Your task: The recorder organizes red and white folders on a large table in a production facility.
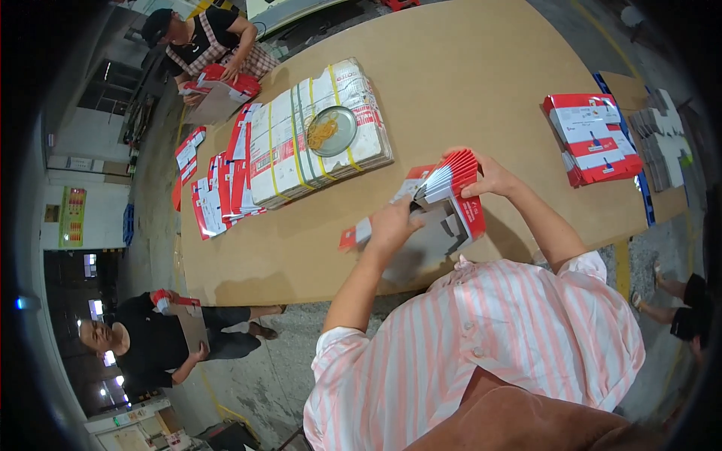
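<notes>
A fanned bundle of red-and-white printed cardboard sleeves (451, 179) is held up over the near side of the table, its grey underside toward me. My right hand (490, 177) grips its upper right corner, thumb on the near face and fingers behind. At its left edge is my left hand (394, 227), closed on the bundle with part of the fingers hidden behind it. Another red-and-white sleeve (350, 236) shows beyond my left hand; whether it belongs to the same bundle I cannot tell.
A strapped white carton (282, 143) bears a round dish (342, 135) of rubber bands (322, 134). Sleeve stacks lie left of it (218, 192) and at the table's right (594, 139). Two people, one across the table and one at left, hold sleeves. Grey stacks (662, 135) stand beyond the right edge.
</notes>
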A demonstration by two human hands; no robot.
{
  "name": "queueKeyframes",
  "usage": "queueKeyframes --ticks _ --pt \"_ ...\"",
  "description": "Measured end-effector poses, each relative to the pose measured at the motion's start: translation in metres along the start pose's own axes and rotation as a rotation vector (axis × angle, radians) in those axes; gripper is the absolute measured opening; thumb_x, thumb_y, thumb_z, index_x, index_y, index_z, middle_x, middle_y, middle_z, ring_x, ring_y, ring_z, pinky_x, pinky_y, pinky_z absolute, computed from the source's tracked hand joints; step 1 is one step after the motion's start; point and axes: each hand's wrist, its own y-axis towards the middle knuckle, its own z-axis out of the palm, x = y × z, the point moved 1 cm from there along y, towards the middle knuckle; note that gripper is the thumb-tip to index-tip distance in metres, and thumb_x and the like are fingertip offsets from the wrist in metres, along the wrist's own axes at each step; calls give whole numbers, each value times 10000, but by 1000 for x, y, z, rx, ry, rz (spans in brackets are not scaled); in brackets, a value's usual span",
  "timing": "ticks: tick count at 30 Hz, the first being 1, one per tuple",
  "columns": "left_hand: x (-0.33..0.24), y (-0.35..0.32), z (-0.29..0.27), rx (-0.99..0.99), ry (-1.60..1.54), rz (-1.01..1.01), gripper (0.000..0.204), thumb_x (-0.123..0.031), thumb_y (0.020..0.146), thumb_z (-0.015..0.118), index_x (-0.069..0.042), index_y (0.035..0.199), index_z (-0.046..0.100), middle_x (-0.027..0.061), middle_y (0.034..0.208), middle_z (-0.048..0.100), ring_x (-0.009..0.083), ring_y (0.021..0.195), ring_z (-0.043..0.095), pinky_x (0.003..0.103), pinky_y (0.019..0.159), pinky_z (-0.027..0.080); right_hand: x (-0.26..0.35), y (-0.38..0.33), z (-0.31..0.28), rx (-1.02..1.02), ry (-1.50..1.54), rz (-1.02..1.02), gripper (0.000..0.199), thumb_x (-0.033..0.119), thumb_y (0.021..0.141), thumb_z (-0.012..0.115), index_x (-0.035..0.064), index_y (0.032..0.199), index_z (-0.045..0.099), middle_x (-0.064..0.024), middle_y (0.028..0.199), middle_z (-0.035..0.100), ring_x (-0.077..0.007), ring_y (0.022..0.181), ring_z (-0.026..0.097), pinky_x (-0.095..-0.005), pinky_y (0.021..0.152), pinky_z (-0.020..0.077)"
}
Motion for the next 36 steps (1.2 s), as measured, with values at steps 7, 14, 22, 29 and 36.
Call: queueKeyframes --ticks 7,14,22,29,36 --pt "-4 10 -1 72 20 111 285 -270 840 606 -90 1059 630 200 817 652 370 788 631 476 693 492 -25 17 -47 249 889 134 576 376 860 621 -38 1239 494 -168 1179 585 -233 1105 568 -357 987 438" --pt "-9 14 0 59 9 139 263 -268 833 608 -71 1006 638 218 780 639 381 771 625 486 688 481 -71 48 -47 -144 1000 414 320 282 910 567 -33 894 619 -125 818 664 -184 737 654 -312 697 560" --pt "-11 13 1 46 22 117 247 -266 822 615 -44 931 624 220 772 634 391 774 616 490 695 473 -102 34 -42 -143 1354 213 187 177 896 561 -10 895 566 -165 855 661 -209 686 678 -276 536 579" --pt "-11 11 0 49 23 130 249 -258 821 611 -33 927 622 222 782 633 395 781 613 493 697 473 -61 15 -48 -199 1235 271 249 201 910 552 -32 971 615 -136 859 673 -228 801 675 -364 731 576" --pt "-11 3 11 30 -43 194 218 -245 810 616 -64 930 645 210 811 640 395 799 614 492 701 480 -56 1 -86 -36 743 165 263 209 910 550 -25 1016 604 -113 839 682 -194 802 683 -282 612 585"
